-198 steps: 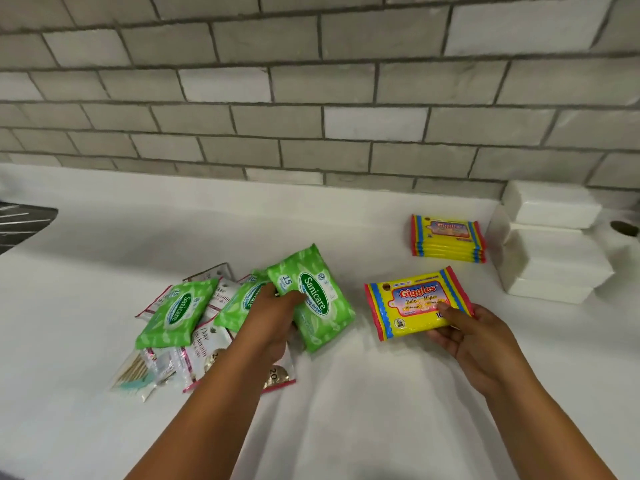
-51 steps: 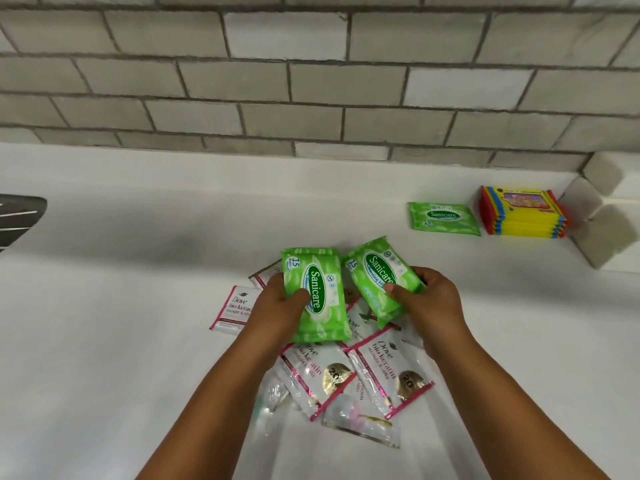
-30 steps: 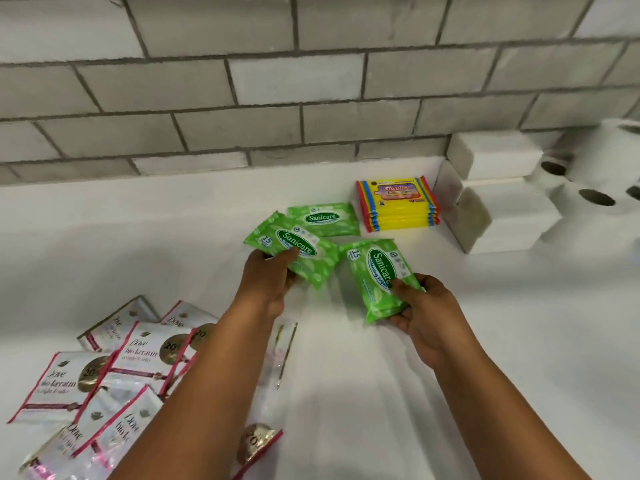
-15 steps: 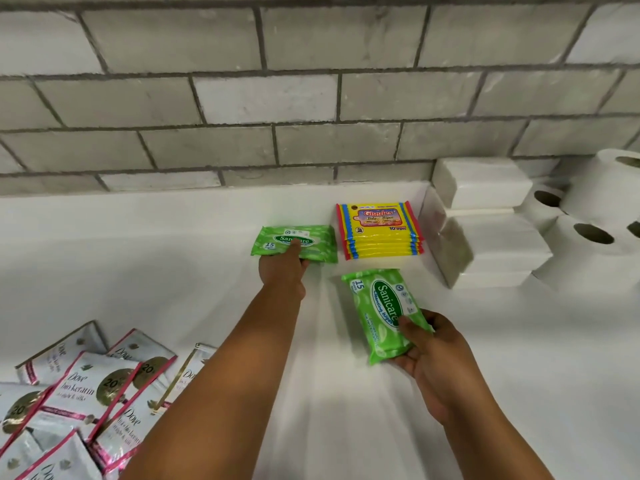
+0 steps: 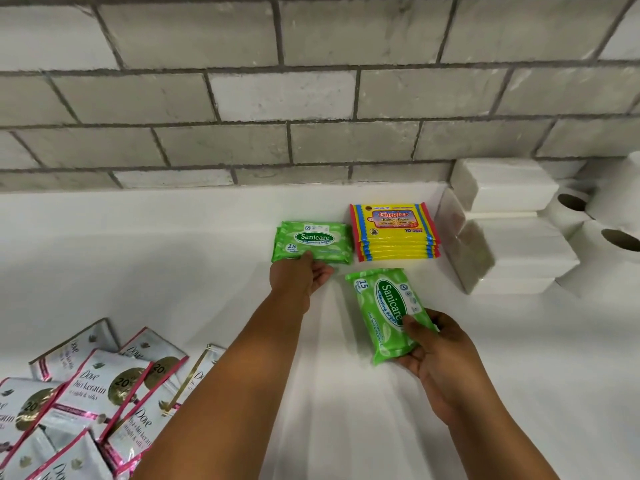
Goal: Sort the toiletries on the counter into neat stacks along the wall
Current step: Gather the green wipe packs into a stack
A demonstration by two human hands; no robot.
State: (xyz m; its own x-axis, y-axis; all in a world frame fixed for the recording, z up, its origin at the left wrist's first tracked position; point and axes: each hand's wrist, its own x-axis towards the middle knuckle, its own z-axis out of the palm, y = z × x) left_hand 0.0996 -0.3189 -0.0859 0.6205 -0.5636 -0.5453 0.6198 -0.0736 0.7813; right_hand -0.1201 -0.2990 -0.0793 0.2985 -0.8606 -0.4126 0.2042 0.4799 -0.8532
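A small stack of green Sanicare wipe packs (image 5: 313,240) lies near the wall, just left of a stack of yellow Giggles wipe packs (image 5: 393,232). My left hand (image 5: 299,277) rests at the front edge of the green stack, its fingertips on the top pack. My right hand (image 5: 434,344) holds another green Sanicare pack (image 5: 386,311) by its near end, above the counter in front of the yellow stack. A loose pile of white and pink Dove sachets (image 5: 93,396) lies at the lower left.
White tissue packs (image 5: 509,230) are stacked right of the yellow packs, with toilet rolls (image 5: 609,223) behind them at the far right. The grey brick wall (image 5: 311,98) runs along the back of the white counter (image 5: 173,244).
My left hand has set its green pack squarely onto the one by the wall and drawn back slightly. My right hand keeps its pack, a little closer to the stacks.
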